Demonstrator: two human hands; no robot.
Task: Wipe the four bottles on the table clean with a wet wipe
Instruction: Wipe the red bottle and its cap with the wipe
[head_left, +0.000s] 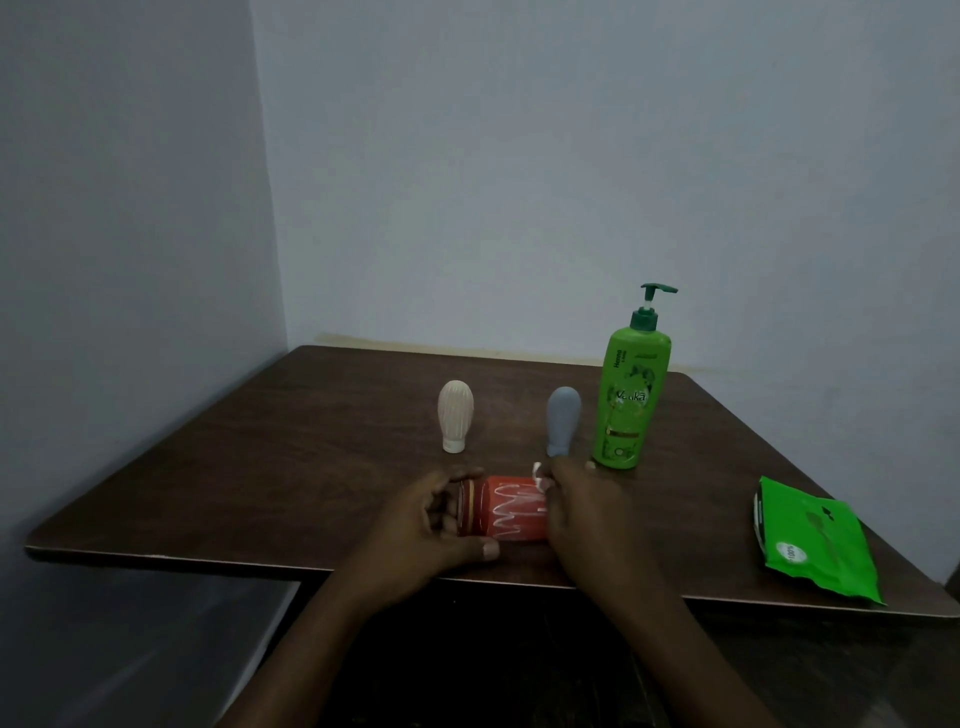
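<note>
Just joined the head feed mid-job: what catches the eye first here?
The orange bottle lying on its side near the front of the table, the left hand gripping its cap end and the right hand holding a white wipe at its other end. Behind, at right, a green pump bottle stands upright, with a grey bottle and a cream bottle on their caps to its left. A green wipe pack lies at the table's right edge.

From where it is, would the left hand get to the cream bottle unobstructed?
Probably yes: the cream bottle stands beyond the left hand with bare table between, though that hand holds the red bottle and must release it first.
</note>
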